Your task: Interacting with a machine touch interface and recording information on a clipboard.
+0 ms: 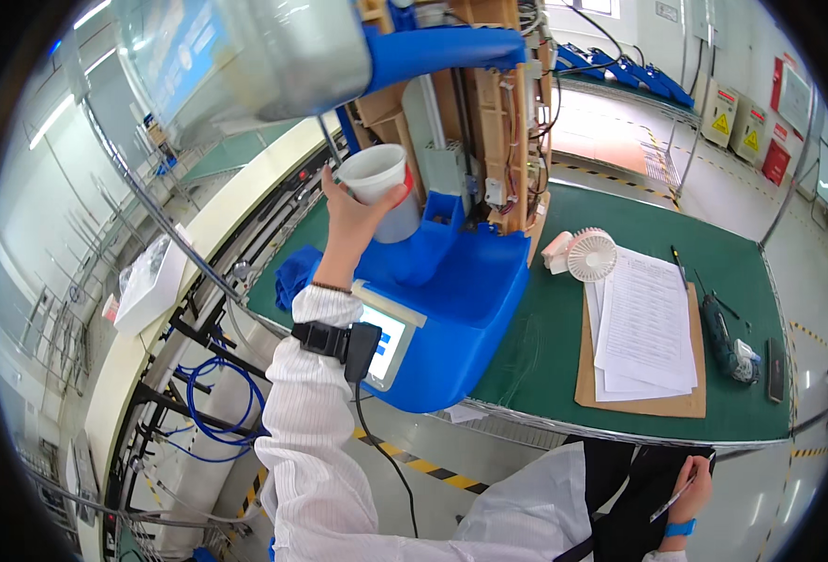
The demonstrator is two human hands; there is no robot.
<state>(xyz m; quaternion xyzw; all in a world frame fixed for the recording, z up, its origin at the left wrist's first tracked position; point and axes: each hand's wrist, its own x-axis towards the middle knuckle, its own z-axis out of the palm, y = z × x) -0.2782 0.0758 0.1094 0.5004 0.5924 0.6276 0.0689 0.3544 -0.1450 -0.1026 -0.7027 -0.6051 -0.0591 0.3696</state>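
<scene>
My left hand (356, 220) reaches up to a blue machine (461, 337) and grips a white cup (374, 169) with a red patch on its side, thumb and fingers round it near the rim. Directly below the cup is a grey cylindrical part (399, 223), close to the machine's column; whether the two touch is unclear. A black strap with a small box (362, 352) and cable circles my left forearm. Low at the right, my right hand (693, 487) rests by my dark-clad leg, closed on a thin pen-like stick (669, 503).
A large clear container (273, 66) overhangs at upper left. The machine's wooden frame (515, 140) stands exposed. On the green table (564, 347) lie a pink fan (590, 255), papers (646, 323) on a brown board, and a dark green tool (728, 347). A metal rail (152, 201) runs left.
</scene>
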